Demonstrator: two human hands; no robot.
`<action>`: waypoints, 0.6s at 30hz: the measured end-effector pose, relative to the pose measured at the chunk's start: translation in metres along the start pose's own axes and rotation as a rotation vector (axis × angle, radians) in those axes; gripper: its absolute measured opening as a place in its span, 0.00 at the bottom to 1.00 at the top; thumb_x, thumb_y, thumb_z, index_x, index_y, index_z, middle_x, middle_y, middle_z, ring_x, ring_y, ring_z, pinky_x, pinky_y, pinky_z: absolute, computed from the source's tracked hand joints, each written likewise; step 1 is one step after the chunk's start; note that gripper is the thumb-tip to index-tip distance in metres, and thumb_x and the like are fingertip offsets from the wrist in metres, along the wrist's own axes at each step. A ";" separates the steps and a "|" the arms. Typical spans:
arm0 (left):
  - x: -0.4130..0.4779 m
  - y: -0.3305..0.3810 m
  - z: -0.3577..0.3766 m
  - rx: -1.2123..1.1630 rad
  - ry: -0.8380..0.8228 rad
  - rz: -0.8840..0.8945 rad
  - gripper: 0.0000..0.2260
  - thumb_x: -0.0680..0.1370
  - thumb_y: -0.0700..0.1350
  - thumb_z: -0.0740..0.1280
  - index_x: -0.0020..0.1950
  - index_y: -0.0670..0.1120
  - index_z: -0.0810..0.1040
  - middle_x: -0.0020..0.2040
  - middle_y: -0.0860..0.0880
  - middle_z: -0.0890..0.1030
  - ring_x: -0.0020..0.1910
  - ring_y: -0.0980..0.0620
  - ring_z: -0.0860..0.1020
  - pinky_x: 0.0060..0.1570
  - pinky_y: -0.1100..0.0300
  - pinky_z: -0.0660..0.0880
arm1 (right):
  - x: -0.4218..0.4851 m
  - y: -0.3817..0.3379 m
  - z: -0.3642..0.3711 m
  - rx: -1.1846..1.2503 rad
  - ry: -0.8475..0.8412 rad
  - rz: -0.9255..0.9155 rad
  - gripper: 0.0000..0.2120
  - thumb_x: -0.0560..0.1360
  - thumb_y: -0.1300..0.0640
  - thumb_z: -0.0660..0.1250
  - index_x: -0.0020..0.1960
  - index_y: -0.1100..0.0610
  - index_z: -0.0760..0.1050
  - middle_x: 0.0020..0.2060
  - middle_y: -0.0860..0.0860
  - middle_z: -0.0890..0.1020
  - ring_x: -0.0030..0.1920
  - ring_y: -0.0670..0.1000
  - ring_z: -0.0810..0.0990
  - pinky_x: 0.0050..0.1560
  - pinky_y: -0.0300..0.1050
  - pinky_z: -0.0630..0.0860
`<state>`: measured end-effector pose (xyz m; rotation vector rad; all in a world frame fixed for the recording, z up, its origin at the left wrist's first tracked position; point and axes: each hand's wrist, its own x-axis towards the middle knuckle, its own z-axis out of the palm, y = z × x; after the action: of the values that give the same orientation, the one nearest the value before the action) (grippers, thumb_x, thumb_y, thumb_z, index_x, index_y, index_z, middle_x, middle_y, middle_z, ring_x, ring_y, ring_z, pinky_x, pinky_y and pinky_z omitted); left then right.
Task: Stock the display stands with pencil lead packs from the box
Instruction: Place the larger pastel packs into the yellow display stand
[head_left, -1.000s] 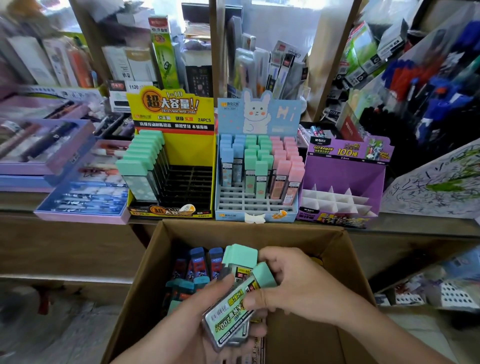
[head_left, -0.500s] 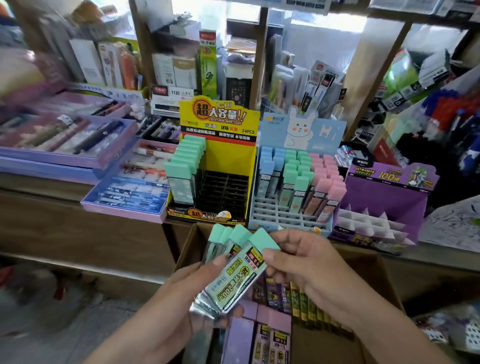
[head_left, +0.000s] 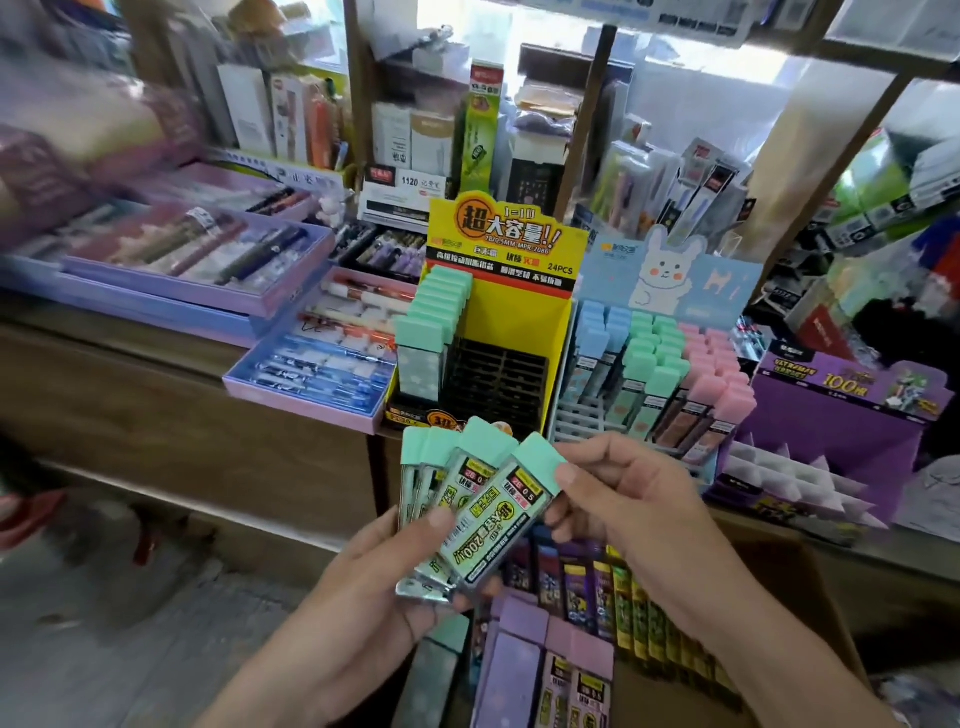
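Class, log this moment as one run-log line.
left hand: holds mint packs | right hand: pinches top pack | yellow stand: part-filled

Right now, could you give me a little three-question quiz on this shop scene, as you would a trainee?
1. True or false: the yellow stand is full.
2. What colour are the caps of the lead packs held in both hands?
3. Which stand has no packs: A blue stand, B purple stand?

Key: 1 false, its left column alone is filled; 2 mint green; 3 B.
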<state>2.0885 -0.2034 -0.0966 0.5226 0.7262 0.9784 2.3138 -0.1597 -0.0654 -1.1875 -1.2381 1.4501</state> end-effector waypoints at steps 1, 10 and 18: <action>0.000 -0.001 0.000 -0.003 0.007 -0.001 0.21 0.70 0.47 0.78 0.61 0.44 0.83 0.61 0.34 0.82 0.46 0.36 0.83 0.40 0.55 0.82 | 0.000 -0.001 0.000 0.014 -0.008 -0.001 0.05 0.80 0.64 0.69 0.52 0.59 0.83 0.45 0.63 0.86 0.39 0.56 0.84 0.39 0.43 0.82; 0.003 -0.002 0.002 -0.087 0.055 0.065 0.19 0.71 0.47 0.75 0.61 0.44 0.83 0.62 0.36 0.82 0.53 0.35 0.84 0.42 0.53 0.83 | 0.010 -0.023 -0.007 -0.031 -0.033 -0.082 0.08 0.72 0.57 0.73 0.51 0.56 0.85 0.43 0.63 0.86 0.38 0.55 0.84 0.38 0.42 0.82; 0.007 -0.005 -0.005 -0.228 0.177 0.249 0.20 0.73 0.46 0.71 0.64 0.42 0.82 0.59 0.34 0.83 0.53 0.40 0.85 0.43 0.54 0.84 | 0.034 -0.061 -0.017 -0.062 0.078 -0.202 0.11 0.68 0.56 0.75 0.49 0.59 0.85 0.42 0.63 0.87 0.38 0.56 0.86 0.39 0.41 0.83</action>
<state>2.0900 -0.1990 -0.1050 0.3337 0.7059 1.3348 2.3265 -0.1151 -0.0098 -1.1144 -1.3171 1.2143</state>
